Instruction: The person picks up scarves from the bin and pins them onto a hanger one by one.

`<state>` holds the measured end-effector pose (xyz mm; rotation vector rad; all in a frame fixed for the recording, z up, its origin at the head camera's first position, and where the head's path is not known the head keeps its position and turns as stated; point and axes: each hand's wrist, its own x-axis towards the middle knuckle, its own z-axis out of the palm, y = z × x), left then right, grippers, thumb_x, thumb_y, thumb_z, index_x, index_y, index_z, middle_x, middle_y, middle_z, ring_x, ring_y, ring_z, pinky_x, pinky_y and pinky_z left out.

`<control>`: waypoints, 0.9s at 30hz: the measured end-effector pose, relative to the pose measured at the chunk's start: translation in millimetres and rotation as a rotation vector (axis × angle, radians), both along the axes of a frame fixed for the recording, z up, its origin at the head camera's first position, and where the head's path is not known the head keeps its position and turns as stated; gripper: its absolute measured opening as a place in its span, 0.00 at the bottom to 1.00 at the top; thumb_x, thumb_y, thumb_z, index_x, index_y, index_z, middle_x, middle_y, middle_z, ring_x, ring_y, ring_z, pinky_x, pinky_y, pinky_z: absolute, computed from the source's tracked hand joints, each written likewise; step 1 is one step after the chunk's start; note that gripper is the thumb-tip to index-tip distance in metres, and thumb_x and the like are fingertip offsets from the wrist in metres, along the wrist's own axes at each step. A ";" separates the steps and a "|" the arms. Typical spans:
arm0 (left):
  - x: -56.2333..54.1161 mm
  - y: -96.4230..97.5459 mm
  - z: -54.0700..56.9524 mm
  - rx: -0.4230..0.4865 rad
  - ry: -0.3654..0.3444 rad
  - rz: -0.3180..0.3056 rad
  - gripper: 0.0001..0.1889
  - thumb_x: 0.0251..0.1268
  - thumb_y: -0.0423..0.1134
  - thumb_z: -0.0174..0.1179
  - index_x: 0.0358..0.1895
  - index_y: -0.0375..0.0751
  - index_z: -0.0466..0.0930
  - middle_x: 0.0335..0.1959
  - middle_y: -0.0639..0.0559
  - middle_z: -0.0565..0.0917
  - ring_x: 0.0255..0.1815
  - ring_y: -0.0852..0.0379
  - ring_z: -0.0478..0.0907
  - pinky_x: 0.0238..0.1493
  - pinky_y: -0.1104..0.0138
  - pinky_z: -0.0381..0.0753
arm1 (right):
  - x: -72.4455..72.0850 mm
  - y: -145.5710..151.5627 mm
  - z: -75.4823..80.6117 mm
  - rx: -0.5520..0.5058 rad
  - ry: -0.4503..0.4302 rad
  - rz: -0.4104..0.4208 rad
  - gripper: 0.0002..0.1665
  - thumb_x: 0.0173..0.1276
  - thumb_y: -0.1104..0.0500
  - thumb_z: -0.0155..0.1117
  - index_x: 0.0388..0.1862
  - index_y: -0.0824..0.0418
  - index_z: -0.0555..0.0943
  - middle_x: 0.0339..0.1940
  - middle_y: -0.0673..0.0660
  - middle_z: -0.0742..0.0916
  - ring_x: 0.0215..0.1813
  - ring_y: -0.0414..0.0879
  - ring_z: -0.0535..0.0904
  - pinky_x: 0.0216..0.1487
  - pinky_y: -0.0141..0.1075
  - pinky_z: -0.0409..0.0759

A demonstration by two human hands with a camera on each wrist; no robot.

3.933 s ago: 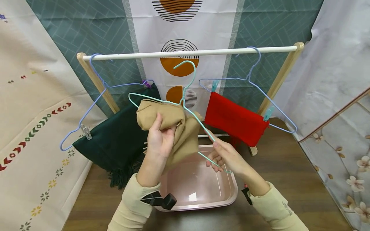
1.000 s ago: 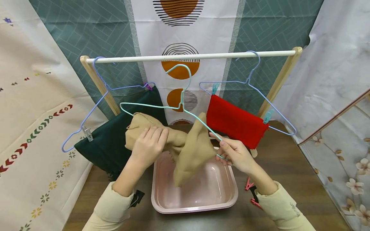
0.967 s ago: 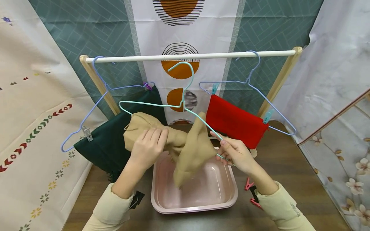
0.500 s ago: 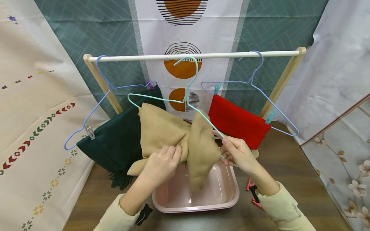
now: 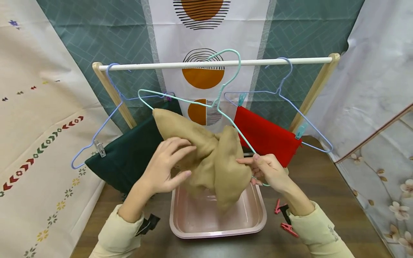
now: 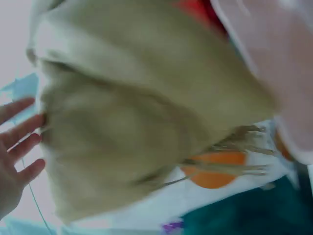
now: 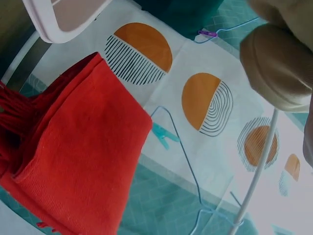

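A mint-green wire hanger (image 5: 180, 99) is up in front of the rack, its hook overlapping the white bar in the head view. Over its lower bar hangs a tan fringed scarf (image 5: 206, 154), bunched in the middle. My right hand (image 5: 269, 170) pinches the hanger's right side near its corner, forefinger stretched toward the scarf. To the scarf's left is my left hand (image 5: 167, 165), thumb and fingers spread apart. In the left wrist view the scarf (image 6: 137, 107) is blurred, with the left hand's fingertips (image 6: 33, 169) right at its edge.
Blue hangers on the rack's bar (image 5: 145, 66) carry a dark green scarf (image 5: 132, 154) at left and a red scarf (image 5: 264, 132) at right, both clipped. Below stands a pink basin (image 5: 217, 234). Red clothespins (image 5: 288, 229) lie on the floor near the right sleeve.
The hanger has risen and tilted, its hook now at bar height. The scarf's roll on the left has come loose. My left hand has let go of the scarf and moved left.
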<state>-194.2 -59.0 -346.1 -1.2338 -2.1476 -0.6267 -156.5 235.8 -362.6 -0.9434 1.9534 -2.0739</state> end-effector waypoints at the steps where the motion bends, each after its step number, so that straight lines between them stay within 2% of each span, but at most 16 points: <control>1: -2.8 1.8 5.1 -0.011 0.025 0.003 0.22 0.60 0.51 0.48 0.46 0.37 0.78 0.45 0.44 0.76 0.49 0.45 0.69 0.48 0.52 0.66 | -0.1 0.3 0.2 0.004 0.005 0.005 0.24 0.76 0.60 0.34 0.51 0.52 0.81 0.24 0.51 0.81 0.13 0.50 0.66 0.07 0.34 0.58; 2: -4.7 5.5 9.5 -0.023 0.035 -0.006 0.21 0.60 0.49 0.49 0.47 0.37 0.78 0.45 0.44 0.76 0.50 0.45 0.69 0.48 0.52 0.66 | -0.3 0.5 0.3 0.010 0.008 0.007 0.24 0.76 0.60 0.34 0.51 0.52 0.81 0.24 0.51 0.81 0.12 0.50 0.66 0.07 0.35 0.57; 4: -6.0 17.6 15.8 -0.051 -0.002 -0.033 0.17 0.59 0.46 0.54 0.45 0.37 0.78 0.44 0.45 0.76 0.48 0.47 0.70 0.47 0.56 0.67 | -0.8 0.3 0.0 0.021 0.004 0.009 0.23 0.76 0.60 0.35 0.50 0.55 0.81 0.24 0.51 0.82 0.12 0.50 0.66 0.07 0.36 0.57; 6: -4.5 31.0 18.2 -0.054 -0.132 -0.082 0.16 0.55 0.44 0.60 0.44 0.37 0.79 0.41 0.47 0.76 0.43 0.52 0.71 0.44 0.62 0.69 | -1.1 -0.3 -0.8 0.037 -0.006 0.002 0.22 0.75 0.60 0.36 0.50 0.61 0.80 0.26 0.51 0.83 0.12 0.50 0.66 0.07 0.35 0.58; 8: -1.0 43.2 17.8 -0.022 -0.269 -0.096 0.16 0.49 0.45 0.65 0.37 0.37 0.80 0.34 0.50 0.75 0.36 0.57 0.69 0.37 0.67 0.69 | -1.3 -1.7 -1.9 0.061 -0.010 -0.006 0.23 0.75 0.59 0.36 0.50 0.69 0.79 0.25 0.52 0.82 0.12 0.49 0.66 0.08 0.34 0.60; 11: 3.0 56.8 15.8 0.065 -0.437 -0.045 0.10 0.50 0.41 0.65 0.26 0.38 0.77 0.22 0.53 0.72 0.24 0.61 0.66 0.25 0.71 0.67 | -0.8 -3.7 -3.7 0.111 0.019 -0.008 0.24 0.75 0.60 0.36 0.50 0.77 0.75 0.19 0.54 0.79 0.11 0.49 0.65 0.08 0.34 0.63; 12: 3.9 60.0 15.5 0.094 -0.523 -0.031 0.09 0.52 0.39 0.63 0.25 0.37 0.75 0.18 0.55 0.71 0.20 0.62 0.67 0.22 0.72 0.68 | -0.3 -4.1 -4.5 0.126 0.035 -0.006 0.23 0.75 0.60 0.36 0.51 0.77 0.74 0.18 0.56 0.78 0.12 0.49 0.66 0.08 0.34 0.63; 13: 4.1 62.2 14.9 0.145 -0.648 -0.035 0.08 0.56 0.36 0.60 0.24 0.37 0.73 0.15 0.55 0.71 0.17 0.63 0.67 0.19 0.72 0.68 | 0.1 -4.6 -5.2 0.143 0.055 -0.004 0.23 0.75 0.61 0.35 0.52 0.76 0.73 0.16 0.57 0.76 0.11 0.50 0.65 0.08 0.34 0.63; 15: 3.4 64.7 14.9 0.350 -0.986 -0.094 0.05 0.61 0.30 0.52 0.28 0.34 0.71 0.13 0.56 0.73 0.12 0.63 0.69 0.16 0.72 0.71 | 0.9 -4.9 -6.5 0.170 0.099 0.005 0.22 0.75 0.63 0.35 0.56 0.74 0.72 0.14 0.59 0.74 0.11 0.51 0.66 0.08 0.34 0.65; 17: 1.4 65.1 15.6 0.673 -1.306 -0.134 0.04 0.65 0.28 0.47 0.32 0.33 0.69 0.13 0.55 0.76 0.10 0.62 0.71 0.14 0.72 0.73 | 2.0 -4.4 -7.8 0.187 0.138 0.001 0.20 0.74 0.65 0.35 0.54 0.72 0.73 0.13 0.59 0.74 0.11 0.50 0.66 0.08 0.35 0.66; 18: 0.2 65.2 16.4 0.860 -1.423 -0.148 0.04 0.67 0.29 0.44 0.34 0.33 0.68 0.15 0.54 0.77 0.11 0.62 0.73 0.15 0.71 0.74 | 2.3 -4.1 -8.6 0.190 0.151 0.003 0.19 0.74 0.66 0.36 0.50 0.72 0.75 0.12 0.59 0.74 0.10 0.50 0.66 0.08 0.34 0.66; 19: -1.3 65.6 17.0 1.040 -1.478 -0.161 0.04 0.68 0.29 0.42 0.36 0.34 0.66 0.18 0.54 0.77 0.13 0.62 0.73 0.17 0.71 0.76 | 2.6 -3.6 -9.0 0.199 0.163 -0.002 0.18 0.74 0.67 0.36 0.45 0.71 0.77 0.11 0.59 0.74 0.10 0.50 0.66 0.08 0.34 0.67; 21: -4.1 66.9 17.4 1.310 -1.459 -0.173 0.04 0.70 0.31 0.41 0.40 0.34 0.65 0.23 0.53 0.77 0.19 0.63 0.75 0.24 0.71 0.78 | 2.8 -2.7 -11.0 0.203 0.190 -0.010 0.17 0.73 0.69 0.37 0.40 0.68 0.76 0.11 0.58 0.74 0.09 0.48 0.66 0.08 0.33 0.66; 23: -5.2 69.3 15.5 1.414 -1.384 -0.167 0.05 0.71 0.32 0.40 0.44 0.35 0.63 0.30 0.52 0.75 0.26 0.63 0.75 0.31 0.71 0.78 | 2.8 -1.9 -12.7 0.206 0.212 -0.021 0.15 0.72 0.69 0.38 0.39 0.69 0.76 0.11 0.57 0.75 0.09 0.47 0.66 0.08 0.32 0.66; 25: -4.9 71.6 11.0 1.308 -1.308 -0.169 0.11 0.72 0.33 0.39 0.53 0.34 0.61 0.41 0.48 0.74 0.37 0.61 0.75 0.42 0.70 0.75 | 2.4 -1.5 -14.1 0.208 0.229 -0.037 0.16 0.72 0.70 0.38 0.50 0.71 0.74 0.12 0.56 0.75 0.10 0.46 0.67 0.08 0.31 0.66; 27: -4.6 73.2 5.1 1.064 -1.252 -0.195 0.19 0.71 0.31 0.38 0.63 0.34 0.53 0.57 0.45 0.69 0.53 0.58 0.70 0.54 0.68 0.68 | 1.8 -1.6 -14.9 0.205 0.249 -0.040 0.18 0.72 0.71 0.38 0.56 0.73 0.70 0.12 0.55 0.75 0.10 0.45 0.67 0.08 0.30 0.65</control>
